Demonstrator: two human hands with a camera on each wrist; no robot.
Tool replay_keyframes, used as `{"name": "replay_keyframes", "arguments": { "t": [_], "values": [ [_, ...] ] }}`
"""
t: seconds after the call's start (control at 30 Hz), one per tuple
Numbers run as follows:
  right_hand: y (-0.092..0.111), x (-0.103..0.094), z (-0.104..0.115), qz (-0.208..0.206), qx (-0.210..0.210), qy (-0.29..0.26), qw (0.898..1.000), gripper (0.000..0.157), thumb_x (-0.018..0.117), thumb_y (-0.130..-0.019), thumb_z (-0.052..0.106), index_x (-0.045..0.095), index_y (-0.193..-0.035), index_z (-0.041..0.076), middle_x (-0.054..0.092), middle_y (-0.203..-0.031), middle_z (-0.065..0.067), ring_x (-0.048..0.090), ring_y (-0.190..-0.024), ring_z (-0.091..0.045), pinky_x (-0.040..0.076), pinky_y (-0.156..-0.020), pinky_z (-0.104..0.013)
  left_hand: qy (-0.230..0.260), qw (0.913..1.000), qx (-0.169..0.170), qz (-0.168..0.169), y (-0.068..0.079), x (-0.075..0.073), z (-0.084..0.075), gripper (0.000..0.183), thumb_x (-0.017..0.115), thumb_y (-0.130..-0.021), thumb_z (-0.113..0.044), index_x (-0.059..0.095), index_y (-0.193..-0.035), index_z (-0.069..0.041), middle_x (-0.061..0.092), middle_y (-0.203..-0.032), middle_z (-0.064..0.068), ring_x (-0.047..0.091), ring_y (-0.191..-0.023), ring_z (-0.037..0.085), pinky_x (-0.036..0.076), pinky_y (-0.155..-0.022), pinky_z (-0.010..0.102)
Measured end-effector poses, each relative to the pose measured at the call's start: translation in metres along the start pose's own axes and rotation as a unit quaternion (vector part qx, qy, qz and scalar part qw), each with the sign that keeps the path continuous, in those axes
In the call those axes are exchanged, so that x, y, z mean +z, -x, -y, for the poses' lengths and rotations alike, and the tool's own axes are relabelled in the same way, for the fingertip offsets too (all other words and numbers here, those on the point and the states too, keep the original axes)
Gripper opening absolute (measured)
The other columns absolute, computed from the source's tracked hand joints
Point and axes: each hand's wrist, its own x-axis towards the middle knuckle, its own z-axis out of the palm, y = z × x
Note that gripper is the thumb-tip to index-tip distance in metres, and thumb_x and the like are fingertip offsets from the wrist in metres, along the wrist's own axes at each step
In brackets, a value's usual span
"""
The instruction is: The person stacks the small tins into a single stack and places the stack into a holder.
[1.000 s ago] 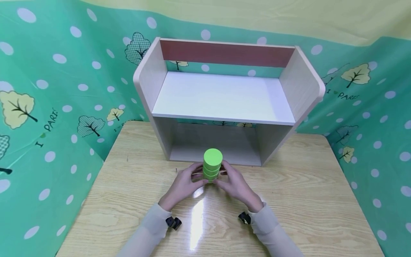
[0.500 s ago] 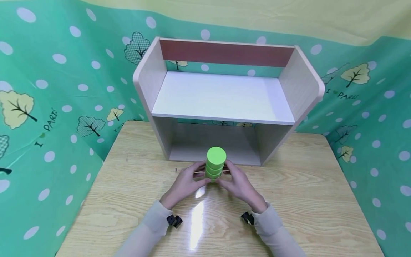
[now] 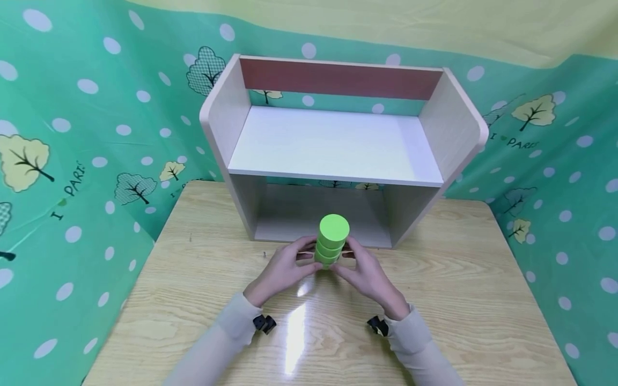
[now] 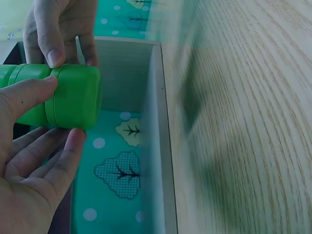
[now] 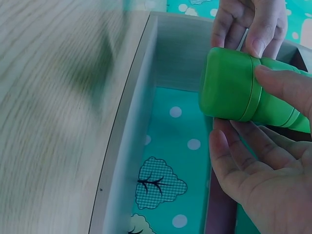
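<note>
A bright green cylindrical container (image 3: pixel 333 229) with ring-like seams stands upright between my two hands, near the front of the shelf unit. My left hand (image 3: pixel 286 268) grips its left side, thumb in front and fingers behind. On the other side my right hand (image 3: pixel 369 274) grips it the same way. In the left wrist view, both thumbs press along a seam of the green container (image 4: pixel 75 97), and its rounded bottom end hangs off the tabletop. The right wrist view has the container (image 5: pixel 229 85) between curled fingers and thumbs. Palms partly hide its sides.
A two-level shelf unit (image 3: pixel 338 145) with a white upper board and a reddish back strip stands at the back of the wooden table (image 3: pixel 159 300). A green dotted curtain (image 3: pixel 87 225) hangs behind and at both sides.
Both hands have carried the container to the right and slightly upward in the head view. Its top looks a bit larger. The hold on it stays the same, and the shelf unit has not moved.
</note>
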Motion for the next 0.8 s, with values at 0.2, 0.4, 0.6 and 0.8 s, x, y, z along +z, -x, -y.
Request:
{"name": "replay_keyframes", "arguments": {
  "t": [0.2,0.4,0.6,0.8],
  "values": [
    [0.000,-0.004,0.001,-0.005,-0.009,0.009,1.000,0.067,0.080,-0.085,0.007,0.046,-0.143,0.006,0.060,-0.131,-0.008,0.060,-0.115,-0.027,0.054,-0.096,-0.045,-0.013,0.9999,-0.001,0.004,-0.002,-0.001,-0.004,0.062,0.080,-0.087,-0.015,0.052,-0.142,-0.007,0.061,-0.134,0.009,0.061,-0.118,0.017,0.054,-0.095,0.028],
    [-0.001,-0.010,0.006,-0.014,-0.026,0.012,0.999,0.069,0.080,-0.084,0.005,0.046,-0.144,0.006,0.060,-0.132,-0.009,0.060,-0.115,-0.026,0.054,-0.096,-0.047,-0.018,0.9995,0.026,0.006,-0.007,-0.004,-0.010,0.063,0.080,-0.087,-0.014,0.052,-0.142,-0.005,0.061,-0.135,0.010,0.063,-0.116,0.017,0.055,-0.095,0.031],
    [0.000,-0.017,0.011,-0.025,-0.046,0.009,0.999,0.068,0.081,-0.083,0.003,0.048,-0.142,0.004,0.061,-0.129,-0.010,0.061,-0.112,-0.026,0.055,-0.094,-0.049,-0.008,0.9995,0.029,0.013,-0.011,-0.005,-0.018,0.063,0.080,-0.088,-0.016,0.051,-0.143,-0.006,0.061,-0.135,0.009,0.063,-0.115,0.015,0.054,-0.095,0.027],
    [0.000,-0.024,0.016,-0.028,-0.057,0.014,0.998,0.069,0.082,-0.083,0.006,0.047,-0.142,0.005,0.060,-0.131,-0.007,0.061,-0.114,-0.022,0.054,-0.096,-0.044,-0.017,0.9993,0.029,0.015,-0.012,-0.008,-0.027,0.062,0.080,-0.088,-0.018,0.052,-0.143,-0.008,0.062,-0.134,0.007,0.064,-0.113,0.016,0.055,-0.095,0.036]
  ]
}}
